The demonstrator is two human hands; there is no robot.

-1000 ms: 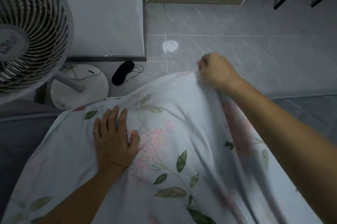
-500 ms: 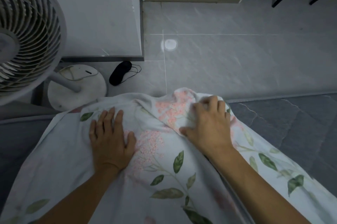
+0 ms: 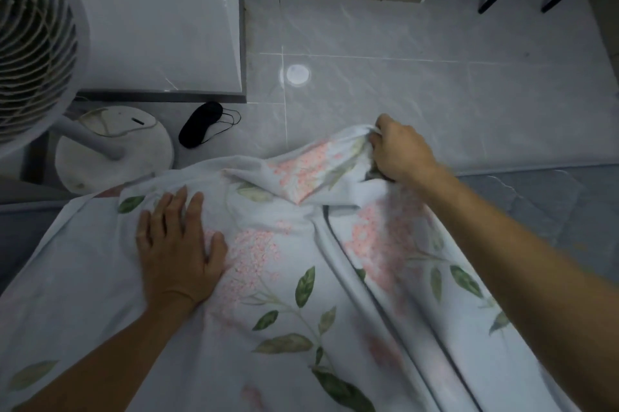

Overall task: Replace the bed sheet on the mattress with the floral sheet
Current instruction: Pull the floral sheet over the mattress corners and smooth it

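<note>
Now floral sheet [image 3: 288, 304] pale, rumpled; left hand [image 3: 177, 250] flat, fingers spread; right hand [image 3: 400, 153] fingers clamping corner.

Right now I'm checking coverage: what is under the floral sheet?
Grey mattress shows beside the floral sheet; what lies under it is covered. Left hand presses flat; right hand grips its edge.

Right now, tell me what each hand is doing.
Left hand: open, pressed flat on the floral sheet.
Right hand: closed, gripping a bunched edge of the floral sheet.
</note>
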